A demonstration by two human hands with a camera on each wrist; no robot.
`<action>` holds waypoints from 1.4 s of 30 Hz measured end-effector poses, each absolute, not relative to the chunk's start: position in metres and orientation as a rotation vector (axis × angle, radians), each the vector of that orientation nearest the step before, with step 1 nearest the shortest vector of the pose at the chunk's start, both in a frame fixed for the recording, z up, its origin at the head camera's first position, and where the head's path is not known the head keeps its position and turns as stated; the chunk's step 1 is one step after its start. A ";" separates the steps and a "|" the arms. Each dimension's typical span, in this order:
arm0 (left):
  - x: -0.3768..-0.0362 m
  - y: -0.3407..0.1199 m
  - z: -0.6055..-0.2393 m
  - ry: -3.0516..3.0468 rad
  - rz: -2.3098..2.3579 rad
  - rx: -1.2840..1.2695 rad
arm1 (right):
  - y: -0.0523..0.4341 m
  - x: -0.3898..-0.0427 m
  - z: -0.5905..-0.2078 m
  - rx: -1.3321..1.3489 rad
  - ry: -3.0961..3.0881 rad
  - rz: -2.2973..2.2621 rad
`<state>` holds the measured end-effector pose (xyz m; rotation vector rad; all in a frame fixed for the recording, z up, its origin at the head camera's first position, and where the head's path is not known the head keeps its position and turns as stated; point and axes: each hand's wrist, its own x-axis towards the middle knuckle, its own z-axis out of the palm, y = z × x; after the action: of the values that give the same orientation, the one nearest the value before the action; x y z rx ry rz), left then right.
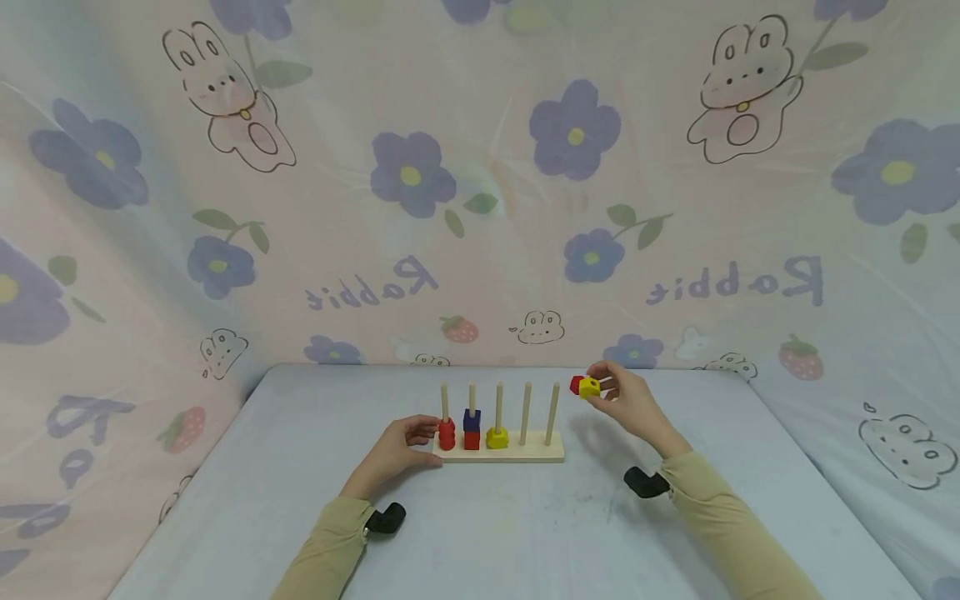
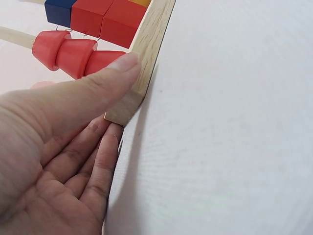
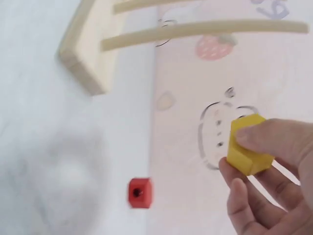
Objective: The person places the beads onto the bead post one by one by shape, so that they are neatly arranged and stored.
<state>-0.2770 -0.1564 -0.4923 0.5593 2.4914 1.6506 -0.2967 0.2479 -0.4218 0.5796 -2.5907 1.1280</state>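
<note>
A wooden peg stand (image 1: 501,457) with several upright pegs stands on the table. My left hand (image 1: 405,446) grips its left end, the thumb along the front edge of the base (image 2: 152,44) and the fingers at the end. Red tapered beads (image 2: 73,54) fill the lower part of the leftmost peg. Beside them, a blue cube (image 1: 472,420) tops red cubes (image 1: 472,440), and yellow blocks (image 1: 497,438) sit on the middle peg. Right of the stand, my right hand (image 1: 624,402) pinches a yellow hexagonal block (image 3: 250,147) in the air between thumb and fingers.
A red block (image 3: 140,193) with a hole lies apart from the right hand, seen just behind the yellow block in the head view. The two right pegs (image 1: 552,415) carry nothing. A printed cloth (image 1: 495,233) hangs behind the white table (image 1: 480,533).
</note>
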 end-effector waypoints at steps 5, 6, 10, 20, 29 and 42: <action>-0.285 -0.159 -0.503 2.492 1.640 0.528 | 0.233 -0.290 -0.396 0.590 -2.477 1.209; -0.285 -0.159 -0.504 2.493 1.636 0.535 | 0.229 -0.289 -0.392 0.600 -2.451 1.230; -0.284 -0.159 -0.502 2.484 1.628 0.525 | 0.211 -0.282 -0.376 0.671 -2.340 1.293; -0.283 -0.160 -0.501 2.481 1.620 0.504 | 0.153 -0.250 -0.343 0.864 -2.321 1.360; -0.283 -0.160 -0.501 2.469 1.629 0.522 | 0.127 -0.265 -0.370 0.927 -2.326 1.402; -0.284 -0.160 -0.502 2.493 1.605 0.507 | 0.117 -0.273 -0.387 0.839 -2.365 1.463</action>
<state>-0.2838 -0.1603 -0.5025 0.5072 2.4929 1.6049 -0.2725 0.1165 -0.3865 0.8393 -2.3648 1.4631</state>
